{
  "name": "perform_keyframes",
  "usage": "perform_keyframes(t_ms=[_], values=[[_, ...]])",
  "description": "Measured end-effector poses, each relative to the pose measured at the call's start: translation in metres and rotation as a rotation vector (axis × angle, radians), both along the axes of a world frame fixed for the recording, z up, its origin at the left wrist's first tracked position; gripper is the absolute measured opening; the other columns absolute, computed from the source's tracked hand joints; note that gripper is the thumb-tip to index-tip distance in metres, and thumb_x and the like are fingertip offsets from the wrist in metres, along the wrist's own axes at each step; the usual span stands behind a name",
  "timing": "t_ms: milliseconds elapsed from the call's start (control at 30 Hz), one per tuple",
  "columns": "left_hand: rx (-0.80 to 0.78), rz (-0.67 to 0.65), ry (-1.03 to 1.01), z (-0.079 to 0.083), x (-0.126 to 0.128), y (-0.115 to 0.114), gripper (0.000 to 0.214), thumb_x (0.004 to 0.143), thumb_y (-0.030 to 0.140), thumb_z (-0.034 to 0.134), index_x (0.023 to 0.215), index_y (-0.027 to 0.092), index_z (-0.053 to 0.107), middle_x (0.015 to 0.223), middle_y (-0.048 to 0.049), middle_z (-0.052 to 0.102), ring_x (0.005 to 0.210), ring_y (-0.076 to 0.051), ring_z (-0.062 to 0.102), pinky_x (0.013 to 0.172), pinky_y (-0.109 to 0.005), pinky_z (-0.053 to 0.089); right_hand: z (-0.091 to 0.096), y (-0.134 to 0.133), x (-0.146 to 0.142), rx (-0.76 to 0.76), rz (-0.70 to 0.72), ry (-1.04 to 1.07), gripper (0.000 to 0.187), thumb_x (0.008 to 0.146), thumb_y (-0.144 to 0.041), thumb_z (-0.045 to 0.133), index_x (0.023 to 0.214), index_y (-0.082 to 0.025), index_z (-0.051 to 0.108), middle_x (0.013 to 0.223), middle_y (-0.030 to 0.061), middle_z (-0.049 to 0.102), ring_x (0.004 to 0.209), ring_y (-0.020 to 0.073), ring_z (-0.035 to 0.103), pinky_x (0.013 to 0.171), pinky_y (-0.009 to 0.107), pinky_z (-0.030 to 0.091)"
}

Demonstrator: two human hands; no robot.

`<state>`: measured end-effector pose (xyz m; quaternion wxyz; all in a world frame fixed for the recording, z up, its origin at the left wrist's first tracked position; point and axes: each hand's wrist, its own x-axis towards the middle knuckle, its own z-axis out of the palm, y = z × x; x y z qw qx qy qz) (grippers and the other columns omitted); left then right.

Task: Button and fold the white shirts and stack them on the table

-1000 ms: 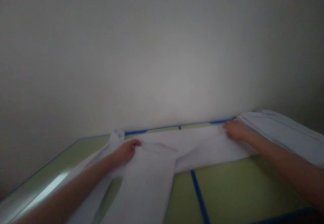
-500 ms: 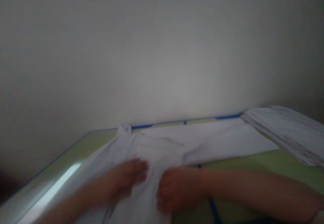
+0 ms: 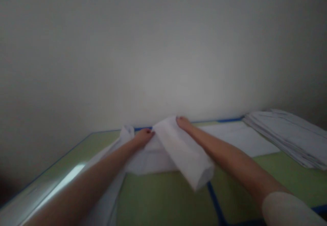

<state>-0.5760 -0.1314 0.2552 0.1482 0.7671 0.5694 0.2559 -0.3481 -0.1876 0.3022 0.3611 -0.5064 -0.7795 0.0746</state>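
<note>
A white garment (image 3: 184,151) is lifted over the far part of the green table. Its tube-like loose end, a sleeve or trouser leg, hangs toward me on the right. My left hand (image 3: 144,136) pinches its upper left edge. My right hand (image 3: 182,121) grips the upper right edge, with the fingers partly hidden behind the cloth. Under and beside it lies more white cloth (image 3: 153,159), running down to the left beneath my left forearm. I cannot tell whether this is one garment or several.
The green table (image 3: 150,198) has blue edging and a blue line across it. A flat white cloth piece (image 3: 237,137) lies at the right rear. Beyond it sits a stack of folded white cloth (image 3: 288,130). A plain grey wall (image 3: 163,49) stands behind the table.
Both hands have moved forward from the near part of the table to its far side. The white cloth is now raised between them, its loose end swung to the right.
</note>
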Motion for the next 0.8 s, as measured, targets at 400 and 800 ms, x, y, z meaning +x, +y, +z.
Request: perform_keyframes(t_ms=[400,800], values=[[0.148,-0.318,-0.009,-0.023,-0.023,-0.032,0.087,0.061,0.043,0.069,0.135,0.016,0.033,0.129,-0.0124,0.049,0.115,-0.027,0.049,0.099,-0.037,0.036,-0.068,-0.134,0.047,0.099,0.066,-0.563,0.083,0.062,-0.072,0.055,0.122,-0.015,0.05,0.129,0.0158,0.043,0.117,0.0309,0.037,0.098,0.044,0.027],[0.368,-0.748,0.261,-0.001,0.04,-0.098,0.033,0.083,0.03,0.046,0.114,0.023,0.056,0.111,-0.0063,0.06,0.104,-0.02,0.054,0.094,-0.035,0.04,0.01,-0.066,0.074,0.211,-0.326,-0.534,0.024,0.09,-0.027,0.032,0.086,-0.017,0.053,0.082,0.0066,0.06,0.072,0.0157,0.052,0.063,0.026,0.033]])
